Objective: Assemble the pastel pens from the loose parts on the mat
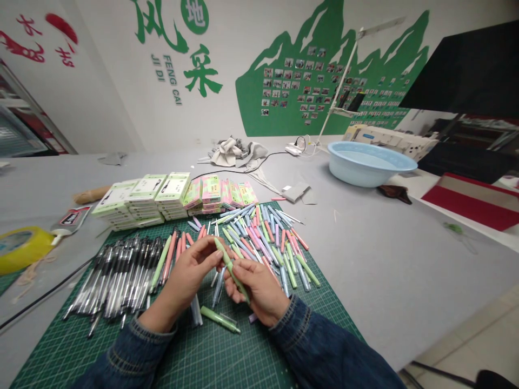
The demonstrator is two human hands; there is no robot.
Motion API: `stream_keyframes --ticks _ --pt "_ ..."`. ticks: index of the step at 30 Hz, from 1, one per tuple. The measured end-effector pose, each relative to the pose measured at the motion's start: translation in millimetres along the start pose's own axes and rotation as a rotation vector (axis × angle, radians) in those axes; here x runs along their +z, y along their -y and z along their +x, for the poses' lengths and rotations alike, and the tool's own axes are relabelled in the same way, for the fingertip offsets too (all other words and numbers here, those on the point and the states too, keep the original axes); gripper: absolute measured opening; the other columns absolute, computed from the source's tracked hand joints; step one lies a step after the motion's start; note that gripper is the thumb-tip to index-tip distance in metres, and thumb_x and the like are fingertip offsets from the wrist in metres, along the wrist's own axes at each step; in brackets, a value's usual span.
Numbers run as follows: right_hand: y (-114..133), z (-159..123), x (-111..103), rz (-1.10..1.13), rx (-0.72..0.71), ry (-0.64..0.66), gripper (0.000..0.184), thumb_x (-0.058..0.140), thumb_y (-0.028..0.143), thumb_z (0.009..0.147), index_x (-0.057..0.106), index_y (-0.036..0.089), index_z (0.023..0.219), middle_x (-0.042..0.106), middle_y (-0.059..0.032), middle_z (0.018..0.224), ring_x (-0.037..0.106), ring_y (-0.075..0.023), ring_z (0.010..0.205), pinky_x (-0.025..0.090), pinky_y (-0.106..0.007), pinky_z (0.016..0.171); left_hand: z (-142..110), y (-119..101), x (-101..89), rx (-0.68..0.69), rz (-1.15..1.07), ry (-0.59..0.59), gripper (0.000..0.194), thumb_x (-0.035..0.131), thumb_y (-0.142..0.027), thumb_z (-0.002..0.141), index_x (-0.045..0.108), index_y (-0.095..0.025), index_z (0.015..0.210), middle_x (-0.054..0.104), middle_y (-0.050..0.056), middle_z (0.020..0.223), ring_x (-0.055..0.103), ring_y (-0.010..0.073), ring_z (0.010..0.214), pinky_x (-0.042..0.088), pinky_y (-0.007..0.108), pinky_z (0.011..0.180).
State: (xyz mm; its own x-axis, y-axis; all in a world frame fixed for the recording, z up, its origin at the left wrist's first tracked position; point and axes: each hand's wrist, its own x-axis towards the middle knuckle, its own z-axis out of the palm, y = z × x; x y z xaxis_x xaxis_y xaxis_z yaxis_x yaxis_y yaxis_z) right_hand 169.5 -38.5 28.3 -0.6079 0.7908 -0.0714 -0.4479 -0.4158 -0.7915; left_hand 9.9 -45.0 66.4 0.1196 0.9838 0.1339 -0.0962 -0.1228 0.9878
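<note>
Both my hands meet over the green cutting mat and hold one pale green pen between them. My left hand pinches its upper end. My right hand wraps round its lower part. Another green pen lies on the mat just below my hands. A heap of pastel pens in pink, blue and green spreads to the right. To the left lies a row of black and clear pens.
Stacks of green and pink pen boxes stand behind the mat. A yellow tape roll lies at the far left, a light blue basin at the back right, with crumpled cloth and a cable behind.
</note>
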Motion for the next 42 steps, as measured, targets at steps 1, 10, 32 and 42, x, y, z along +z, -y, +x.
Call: stream_keyframes --ticks 1,10,32,42 --pt "-1.0 0.1 0.5 0.002 0.009 0.02 0.031 0.063 0.041 0.083 0.062 0.01 0.08 0.06 -0.0017 0.06 0.045 -0.0051 0.042 0.026 -0.018 0.041 -0.7 0.3 -0.3 -0.011 -0.012 -0.007 0.012 0.062 -0.024 0.083 0.064 -0.018 0.092 0.065 0.004 0.09 0.055 0.0147 0.073 0.044 0.026 0.067" --pt "-5.2 0.5 6.5 0.01 -0.03 0.02 0.03 0.064 0.042 0.082 0.063 0.012 0.083 0.058 -0.0004 0.062 0.043 -0.0067 0.049 0.029 -0.02 0.049 3.0 -0.4 6.8 -0.054 0.012 -0.175 0.016 0.075 -0.026 0.069 0.066 -0.018 0.08 0.06 -0.001 0.077 0.053 0.0129 0.069 0.042 0.023 0.064" --pt "2.7 -4.5 3.0 0.156 0.166 0.188 0.032 0.063 0.043 0.083 0.061 0.011 0.079 0.056 0.0018 0.055 0.042 -0.0045 0.038 0.024 -0.019 0.041 -2.2 2.6 -1.3 -0.116 -0.214 -0.159 0.024 0.078 -0.022 0.066 0.068 -0.017 0.088 0.072 0.006 0.085 0.069 0.0196 0.083 0.053 0.028 0.075" --pt "0.2 -3.2 6.0 0.004 -0.046 -0.005 0.023 0.074 0.029 0.075 0.061 0.015 0.087 0.06 0.0024 0.061 0.048 -0.0057 0.048 0.031 -0.017 0.046 -1.7 4.7 1.9 -0.068 -0.106 -0.251 0.024 0.08 -0.02 0.064 0.059 -0.017 0.074 0.065 -0.001 0.075 0.064 0.0147 0.075 0.049 0.024 0.068"
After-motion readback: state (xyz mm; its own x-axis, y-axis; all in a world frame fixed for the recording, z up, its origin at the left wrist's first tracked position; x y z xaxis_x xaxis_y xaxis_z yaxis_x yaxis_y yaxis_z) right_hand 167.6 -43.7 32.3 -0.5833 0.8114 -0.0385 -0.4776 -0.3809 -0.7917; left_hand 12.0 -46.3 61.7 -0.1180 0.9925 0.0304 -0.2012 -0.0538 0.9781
